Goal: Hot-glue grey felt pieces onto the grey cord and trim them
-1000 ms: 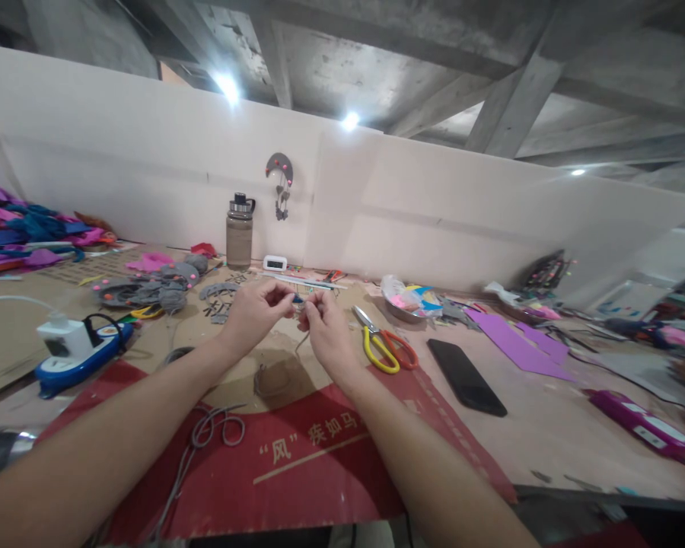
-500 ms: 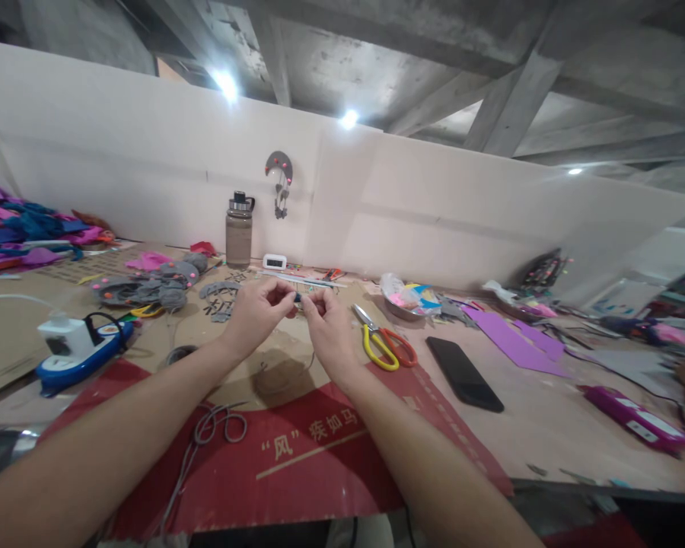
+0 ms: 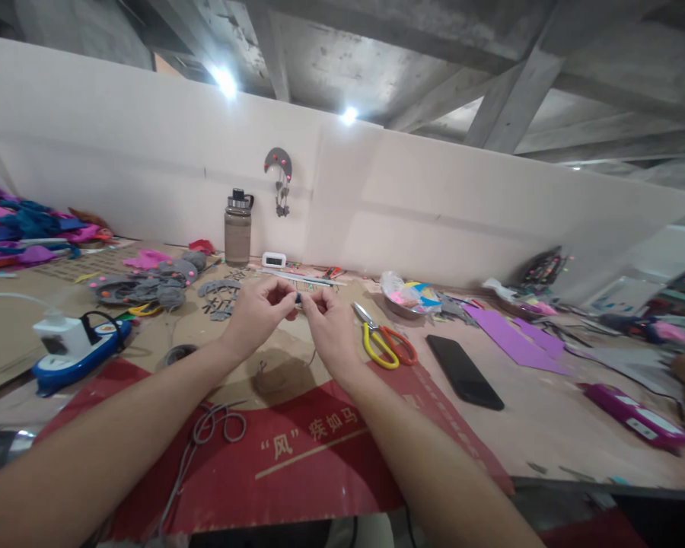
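The left hand [image 3: 258, 313] pinches a tiny dark piece [image 3: 297, 298], left of the metal scissors with yellow and red handles [image 3: 384, 341]. The right hand [image 3: 331, 323] seems to pinch it too. Below, thin grey string [image 3: 313, 356] hangs nearer the scissors than a second ago; the fiddly job seems unfinished.

The person's left hand [image 3: 261, 310] and right hand [image 3: 329, 320] pinch one small dark piece [image 3: 297, 299]. Beyond this grip are one bottle [image 3: 238, 236], one white display [image 3: 273, 261], one grey crescent [image 3: 279, 156]; rightward, one pair of scissors [image 3: 373, 328], one phone [image 3: 464, 371]. Two power strips: blue [image 3: 83, 367] leftward, magenta [image 3: 639, 418] far right.
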Motion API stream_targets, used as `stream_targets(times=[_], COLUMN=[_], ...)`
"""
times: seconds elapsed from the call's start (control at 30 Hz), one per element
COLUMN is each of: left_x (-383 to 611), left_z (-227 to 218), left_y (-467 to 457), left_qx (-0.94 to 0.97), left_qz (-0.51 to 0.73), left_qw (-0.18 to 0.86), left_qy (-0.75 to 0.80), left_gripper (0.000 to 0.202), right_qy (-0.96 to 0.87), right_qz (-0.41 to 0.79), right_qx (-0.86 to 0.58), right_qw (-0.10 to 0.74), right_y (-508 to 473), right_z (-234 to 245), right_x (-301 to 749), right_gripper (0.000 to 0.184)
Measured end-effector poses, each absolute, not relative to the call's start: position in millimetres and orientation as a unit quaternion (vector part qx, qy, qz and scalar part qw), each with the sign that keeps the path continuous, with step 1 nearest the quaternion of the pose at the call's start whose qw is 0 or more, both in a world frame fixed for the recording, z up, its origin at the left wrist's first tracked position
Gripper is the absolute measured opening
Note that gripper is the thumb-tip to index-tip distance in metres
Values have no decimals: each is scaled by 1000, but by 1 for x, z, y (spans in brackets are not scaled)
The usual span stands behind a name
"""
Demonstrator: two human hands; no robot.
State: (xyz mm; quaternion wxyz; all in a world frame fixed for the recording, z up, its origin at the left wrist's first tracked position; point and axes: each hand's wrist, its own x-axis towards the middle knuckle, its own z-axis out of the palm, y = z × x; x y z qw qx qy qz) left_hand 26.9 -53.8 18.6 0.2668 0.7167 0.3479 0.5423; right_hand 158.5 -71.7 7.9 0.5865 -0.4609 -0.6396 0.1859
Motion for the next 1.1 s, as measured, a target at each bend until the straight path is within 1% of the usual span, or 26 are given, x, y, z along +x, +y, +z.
stream_targets(times=[0.3,0.43,0.53,0.63,0.73,0.8,0.9,1.1], left_x=[26,25,25,26,28,28,28,22], left_z=[19,20,21,19,17,17,20,29], left_y=[-52,-54,-55,-53,-51,-51,-54,-56], left_qx=[726,729,729,723,704,702,722,782], left_qz=[529,523,520,516,518,514,496,441], left_qw=[262,257,262,306,371,382,351,240], left_qy=[353,360,359,342,313,311,332,370], left_gripper=[8,7,8,11,21,24,18,12], right_qy=[-644,-625,-640,-652,-651,-657,-674,-709], right_qz=[162,182,189,183,161,146,120,54], right_qx=[-477,-475,-473,-476,-486,-489,-496,-512], right_qw=[576,592,575,562,560,555,534,481], right_y=[-73,-74,-74,-73,-70,-69,-70,-77], right_z=[8,9,10,10,9,8,7,7], right_x=[159,159,160,162,165,167,168,170], right_gripper=[20,16,17,16,15,15,14,11])
